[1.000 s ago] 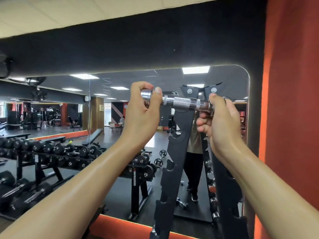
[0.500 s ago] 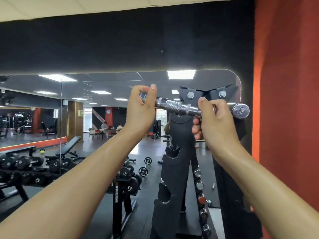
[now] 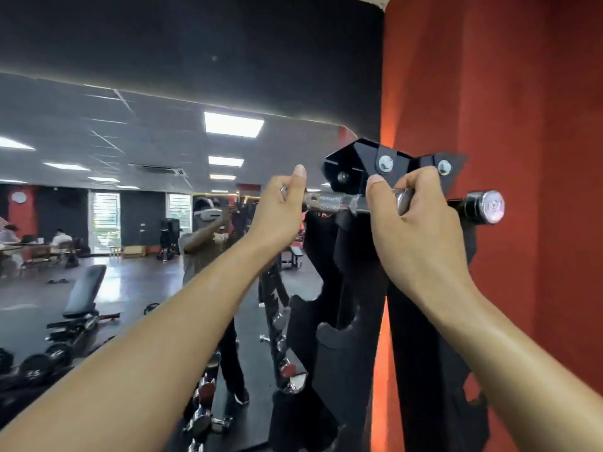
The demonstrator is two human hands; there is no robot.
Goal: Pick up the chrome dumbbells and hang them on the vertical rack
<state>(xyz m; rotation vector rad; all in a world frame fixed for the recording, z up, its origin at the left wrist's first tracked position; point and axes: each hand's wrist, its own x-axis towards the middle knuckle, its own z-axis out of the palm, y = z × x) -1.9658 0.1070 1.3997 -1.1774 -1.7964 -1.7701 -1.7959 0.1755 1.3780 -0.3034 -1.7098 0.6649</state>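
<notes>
Left hand: My left hand (image 3: 279, 208) is closed round the left end of the chrome dumbbell with the knurled steel handle (image 3: 328, 202). The fingers are curled over it and the thumb stands up.
Right hand: My right hand (image 3: 416, 223) grips the same bar nearer its right end, fingers wrapped and thumb laid over the top. The round chrome head juts out past my knuckles to the right.
Dumbbell: It lies roughly level between both hands, across the top of the black metal vertical rack (image 3: 355, 158) and just under the bolted top bracket. I cannot tell whether the bar is seated in a notch.
Edges: The rack's notched uprights run down beneath my wrists. The red textured wall (image 3: 528, 119) stands just right of the rack, and the dumbbell's right head shows against it.
Open room: The large wall mirror (image 3: 130, 151) fills the left, with free space in front of it beside my left forearm. The right side is tight.
Lower down: Small chrome dumbbells (image 3: 290, 375) show left of the uprights. I cannot tell whether they are real or reflected.
</notes>
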